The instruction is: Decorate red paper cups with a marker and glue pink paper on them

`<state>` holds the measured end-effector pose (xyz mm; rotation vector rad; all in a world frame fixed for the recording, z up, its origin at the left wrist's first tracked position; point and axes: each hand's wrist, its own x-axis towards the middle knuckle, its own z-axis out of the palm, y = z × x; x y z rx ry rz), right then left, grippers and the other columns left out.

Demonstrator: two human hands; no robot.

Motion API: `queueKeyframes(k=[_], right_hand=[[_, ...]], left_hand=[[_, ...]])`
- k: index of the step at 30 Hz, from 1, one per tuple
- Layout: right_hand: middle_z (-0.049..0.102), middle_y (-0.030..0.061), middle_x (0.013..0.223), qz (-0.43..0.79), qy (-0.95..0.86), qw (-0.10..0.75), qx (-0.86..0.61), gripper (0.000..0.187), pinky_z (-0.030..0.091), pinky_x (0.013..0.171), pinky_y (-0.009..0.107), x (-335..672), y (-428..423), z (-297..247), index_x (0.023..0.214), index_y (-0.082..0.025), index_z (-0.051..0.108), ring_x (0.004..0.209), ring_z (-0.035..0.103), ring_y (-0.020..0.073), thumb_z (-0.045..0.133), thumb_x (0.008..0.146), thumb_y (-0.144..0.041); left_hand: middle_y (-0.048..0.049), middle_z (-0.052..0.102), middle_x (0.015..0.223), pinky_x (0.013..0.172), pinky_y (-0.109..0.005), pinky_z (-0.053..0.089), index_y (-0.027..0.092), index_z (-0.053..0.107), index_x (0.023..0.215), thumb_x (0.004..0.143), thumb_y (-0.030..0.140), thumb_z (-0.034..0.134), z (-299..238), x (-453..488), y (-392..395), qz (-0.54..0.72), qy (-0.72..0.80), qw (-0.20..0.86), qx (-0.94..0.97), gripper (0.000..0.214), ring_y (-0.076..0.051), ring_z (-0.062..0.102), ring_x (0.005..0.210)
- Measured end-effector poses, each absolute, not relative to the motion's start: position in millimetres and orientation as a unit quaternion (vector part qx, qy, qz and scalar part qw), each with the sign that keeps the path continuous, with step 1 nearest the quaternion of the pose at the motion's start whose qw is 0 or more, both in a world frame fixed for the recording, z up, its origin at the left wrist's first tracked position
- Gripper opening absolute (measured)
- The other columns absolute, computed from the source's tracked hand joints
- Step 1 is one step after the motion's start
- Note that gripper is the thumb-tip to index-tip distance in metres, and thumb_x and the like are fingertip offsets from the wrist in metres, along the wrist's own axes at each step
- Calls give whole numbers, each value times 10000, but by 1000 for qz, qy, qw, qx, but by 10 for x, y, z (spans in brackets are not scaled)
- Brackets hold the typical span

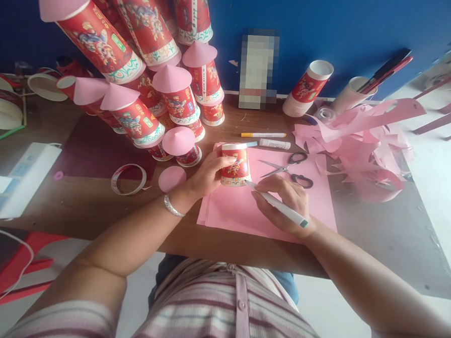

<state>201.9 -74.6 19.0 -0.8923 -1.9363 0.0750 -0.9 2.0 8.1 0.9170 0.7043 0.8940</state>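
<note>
My left hand [209, 172] is closed around a red printed paper cup [234, 165] with a white rim on top and a pale band at the bottom. Coloured marks run along part of that band. A white marker [284, 208] with a green end is gripped in my right hand [294, 200], its tip at the lower right edge of the cup. Both hands are over a stack of pink paper [238, 210]. Black-handled scissors [286, 168] lie open on the paper, just beyond my right hand.
Cup towers with pink cone tops [137, 114] crowd the back left. A yellow-ended marker [263, 135] and a glue stick [275, 144] lie behind the paper. Pink scraps [363, 141] heap at right, near stacked cups [309, 87]. A tape roll [128, 179] sits at left.
</note>
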Motion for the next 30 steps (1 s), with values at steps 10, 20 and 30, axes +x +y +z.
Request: queueKeyframes(k=[10, 20, 30], right_hand=[[718, -41, 759, 31, -798, 478, -366, 165, 565, 559, 242, 2007, -748, 203, 1003, -262, 591, 617, 715, 132, 679, 987, -124], [714, -43, 750, 19, -793, 480, -376, 168, 559, 541, 251, 2000, -748, 201, 995, -266, 590, 598, 702, 135, 677, 986, -122], [713, -43, 736, 12, -792, 476, -383, 164, 538, 532, 245, 1992, -747, 221, 972, -263, 605, 583, 691, 130, 668, 974, -112]], left_hand=[[-49, 685, 948, 810, -349, 530, 174, 693, 1032, 815, 354, 771, 55, 1, 26, 416, 307, 744, 423, 293, -206, 651, 882], [-64, 697, 990, 833, -367, 550, 174, 670, 1043, 812, 371, 772, 82, -8, 11, 411, 315, 740, 430, 321, -222, 664, 925], [-57, 695, 1007, 847, -367, 564, 183, 671, 1088, 792, 376, 790, 71, 3, 8, 409, 323, 740, 426, 374, -224, 672, 944]])
